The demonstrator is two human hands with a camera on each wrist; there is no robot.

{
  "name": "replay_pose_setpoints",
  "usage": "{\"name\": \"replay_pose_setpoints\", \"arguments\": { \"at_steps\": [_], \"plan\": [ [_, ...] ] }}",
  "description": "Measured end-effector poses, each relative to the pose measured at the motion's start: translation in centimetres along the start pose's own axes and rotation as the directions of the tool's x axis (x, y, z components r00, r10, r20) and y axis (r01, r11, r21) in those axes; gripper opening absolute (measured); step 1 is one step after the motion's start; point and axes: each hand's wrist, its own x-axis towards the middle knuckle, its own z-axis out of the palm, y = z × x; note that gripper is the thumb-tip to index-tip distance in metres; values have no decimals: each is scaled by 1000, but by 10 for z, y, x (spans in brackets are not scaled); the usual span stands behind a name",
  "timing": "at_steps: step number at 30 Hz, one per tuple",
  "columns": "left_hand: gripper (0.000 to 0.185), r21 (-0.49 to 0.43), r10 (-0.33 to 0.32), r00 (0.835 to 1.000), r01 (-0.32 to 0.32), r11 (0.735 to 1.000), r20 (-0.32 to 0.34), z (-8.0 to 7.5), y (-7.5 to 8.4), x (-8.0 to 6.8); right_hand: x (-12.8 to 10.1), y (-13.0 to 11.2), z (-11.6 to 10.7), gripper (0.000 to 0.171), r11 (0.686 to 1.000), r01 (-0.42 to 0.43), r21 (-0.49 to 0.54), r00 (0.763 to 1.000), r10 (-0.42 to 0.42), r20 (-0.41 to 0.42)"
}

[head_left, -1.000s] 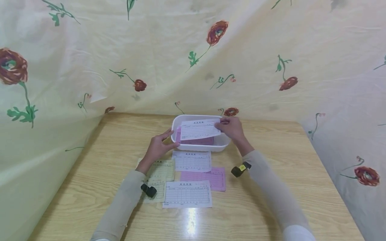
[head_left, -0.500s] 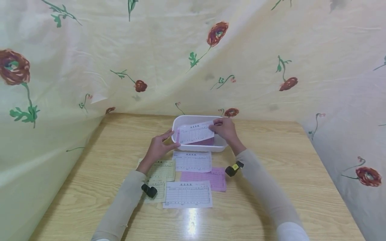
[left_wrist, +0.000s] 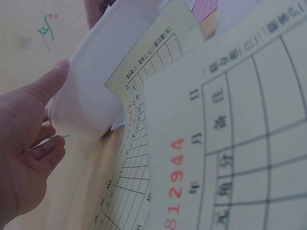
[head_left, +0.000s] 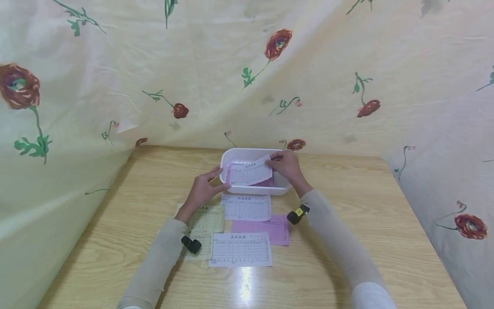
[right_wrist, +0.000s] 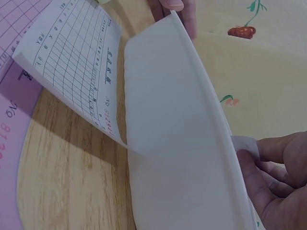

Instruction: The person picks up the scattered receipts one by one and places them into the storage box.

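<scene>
A smooth wooden table [head_left: 347,223] carries a rounded white plastic tub [head_left: 283,187]. The left hand [head_left: 202,189], fingers relaxed and spread, braces the tub's left wall, likely steadying it. The right hand [head_left: 285,165] pinches a thin white printed slip [head_left: 251,174], angled inside the tub over pink slips.
</scene>
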Motion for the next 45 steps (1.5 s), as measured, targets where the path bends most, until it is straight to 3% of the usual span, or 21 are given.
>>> {"name": "replay_pose_setpoints", "arguments": {
  "at_steps": [7,21,33,45],
  "plan": [
    [78,-14,5,1000,-5,1000,0,2,-1,0,0,3,-6,28,999,17,31,1000,-18,18],
    [82,9,-15,1000,14,1000,15,2,3,-1,-28,0,-38,33,965,257,-47,966,-255,46],
    [80,0,11,1000,-11,1000,-2,0,2,-2,-82,6,-54,32,954,286,-90,958,-285,28],
    [83,0,-14,1000,14,1000,0,1,0,-2,-119,27,-40,28,964,258,-66,966,-256,44]
  ]
}}
